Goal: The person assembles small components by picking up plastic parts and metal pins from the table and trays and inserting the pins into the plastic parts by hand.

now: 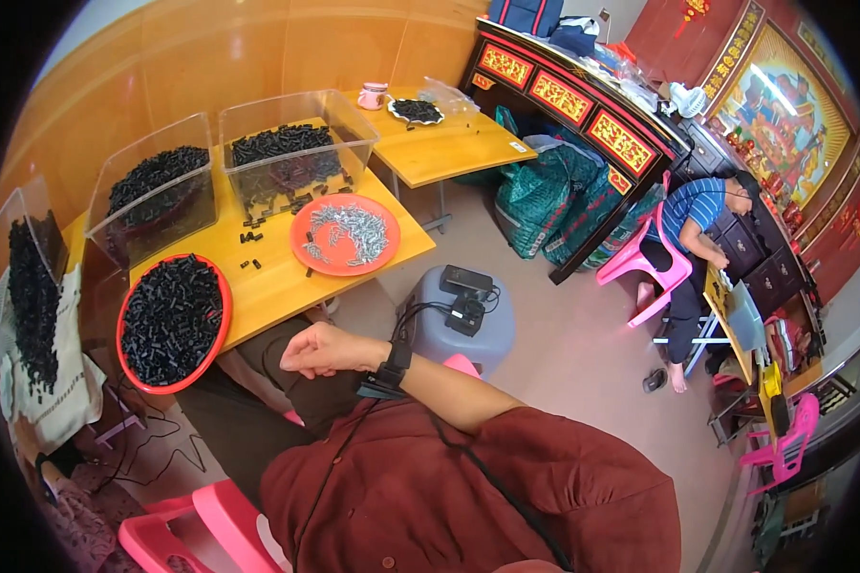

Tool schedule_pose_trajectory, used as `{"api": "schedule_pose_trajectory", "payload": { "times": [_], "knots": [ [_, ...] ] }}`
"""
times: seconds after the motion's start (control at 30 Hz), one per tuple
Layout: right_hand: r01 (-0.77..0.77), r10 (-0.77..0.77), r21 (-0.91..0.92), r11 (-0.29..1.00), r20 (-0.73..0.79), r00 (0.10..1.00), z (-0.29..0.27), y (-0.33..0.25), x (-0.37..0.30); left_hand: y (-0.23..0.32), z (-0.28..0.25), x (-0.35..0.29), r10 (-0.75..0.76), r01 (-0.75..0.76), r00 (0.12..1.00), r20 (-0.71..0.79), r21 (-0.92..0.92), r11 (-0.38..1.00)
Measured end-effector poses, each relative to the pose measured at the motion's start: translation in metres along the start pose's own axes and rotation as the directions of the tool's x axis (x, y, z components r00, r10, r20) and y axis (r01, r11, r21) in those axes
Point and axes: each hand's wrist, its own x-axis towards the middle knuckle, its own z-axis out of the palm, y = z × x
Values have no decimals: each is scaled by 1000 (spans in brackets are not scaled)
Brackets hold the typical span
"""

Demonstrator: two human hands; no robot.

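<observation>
So the right hand (315, 350) was up just off the near edge of the yellow bench (268, 298), over the lap, fingers curled in. Couldn't tell how tightly closed it was or if anything was in it. Left hand was out of view, so couldn't tell there either. Going by the clock from the right hand: orange plate (339, 270) with small silver pieces (368, 234) a bit past 12, loose black bits (250, 237) on the bench at 11, and a red tray (226, 310) heaped with small black parts (174, 320) between 9 and 10. Two clear bins of black parts sat further back, one (358, 153) at 12, the other (186, 212) around 10:30. A grey stool (492, 349) carrying black boxes (463, 317) was near 3.
</observation>
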Motion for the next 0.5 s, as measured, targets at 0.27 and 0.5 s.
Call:
{"api": "schedule_pose_trajectory", "payload": {
  "times": [0.27, 0.5],
  "knots": [
    [-17, 17, 36, 999, 18, 1000, -5, 4, 0, -2, 4, 0, 73, -73, 997, 6, 2, 997],
    [-30, 30, 22, 999, 40, 999, -5, 5, 2, 2, 8, 5, 120, -121, 992, 44, 19, 992]
  ]
}}
